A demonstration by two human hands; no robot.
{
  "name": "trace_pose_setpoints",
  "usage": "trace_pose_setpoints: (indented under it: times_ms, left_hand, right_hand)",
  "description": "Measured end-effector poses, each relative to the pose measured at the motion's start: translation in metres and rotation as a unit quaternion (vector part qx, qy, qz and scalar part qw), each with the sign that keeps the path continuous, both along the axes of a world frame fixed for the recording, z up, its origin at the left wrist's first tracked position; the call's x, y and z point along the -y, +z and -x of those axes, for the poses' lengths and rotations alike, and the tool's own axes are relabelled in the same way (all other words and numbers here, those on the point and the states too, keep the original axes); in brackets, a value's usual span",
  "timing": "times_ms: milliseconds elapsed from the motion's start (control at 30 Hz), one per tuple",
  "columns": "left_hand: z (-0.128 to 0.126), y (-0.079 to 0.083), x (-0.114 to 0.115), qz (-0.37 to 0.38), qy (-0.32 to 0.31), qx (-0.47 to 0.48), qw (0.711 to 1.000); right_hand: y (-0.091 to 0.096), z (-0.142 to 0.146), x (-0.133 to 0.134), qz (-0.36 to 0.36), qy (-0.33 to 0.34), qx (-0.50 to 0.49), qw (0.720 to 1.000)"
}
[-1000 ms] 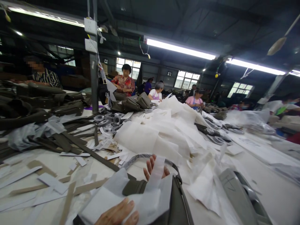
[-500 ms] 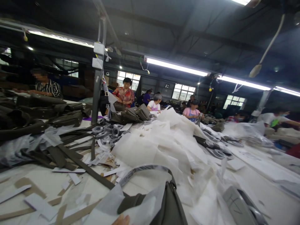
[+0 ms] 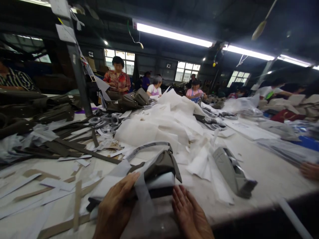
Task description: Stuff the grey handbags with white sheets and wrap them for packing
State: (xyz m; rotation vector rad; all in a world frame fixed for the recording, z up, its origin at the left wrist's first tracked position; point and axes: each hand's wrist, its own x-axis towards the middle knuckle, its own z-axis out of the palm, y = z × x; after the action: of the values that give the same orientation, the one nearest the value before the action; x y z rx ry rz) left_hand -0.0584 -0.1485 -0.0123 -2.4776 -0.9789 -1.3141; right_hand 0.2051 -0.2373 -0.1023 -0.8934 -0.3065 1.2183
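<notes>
A dark olive handbag (image 3: 161,165) lies in front of me at the table's near side, partly covered by thin white wrapping sheet (image 3: 147,196). Its curved handle (image 3: 149,145) is wrapped in greyish film and arches up behind it. My left hand (image 3: 116,202) grips the bag's left side, with fingers over the sheet and fingertips partly hidden. Against the right side, my right hand (image 3: 185,209) lies with its fingers stretched out, touching the bag. The bag's underside is hidden by the sheet and my hands.
A heap of white sheets (image 3: 159,126) rises behind the bag. To the right stands a grey tape dispenser (image 3: 231,171). Cardboard and paper strips (image 3: 57,184) and dark straps (image 3: 67,147) litter the left. Another person's hand (image 3: 310,170) rests at the right edge. Several co-workers sit beyond.
My view has tilted down and turned right. Both hands now show on the bag; before, only some fingertips were visible. The bag's body has been turned and sits lower against the sheet.
</notes>
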Motion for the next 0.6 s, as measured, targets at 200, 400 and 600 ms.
trace_pose_setpoints:
  times_ms: [200, 400, 600]
  left_hand:
    - [0.011, 0.012, -0.004, 0.070, -0.003, 0.042, 0.997]
    - [0.014, 0.009, -0.007, 0.064, 0.002, 0.014, 0.998]
    - [0.018, -0.014, -0.024, 0.057, -0.017, 0.035, 0.998]
  right_hand:
    - [0.026, -0.026, 0.005, 0.029, -0.213, 0.498, 0.840]
    - [0.051, -0.015, -0.050, -0.077, 0.000, 0.723, 0.686]
    - [0.056, 0.018, -0.109, -0.071, 0.075, 0.618, 0.779]
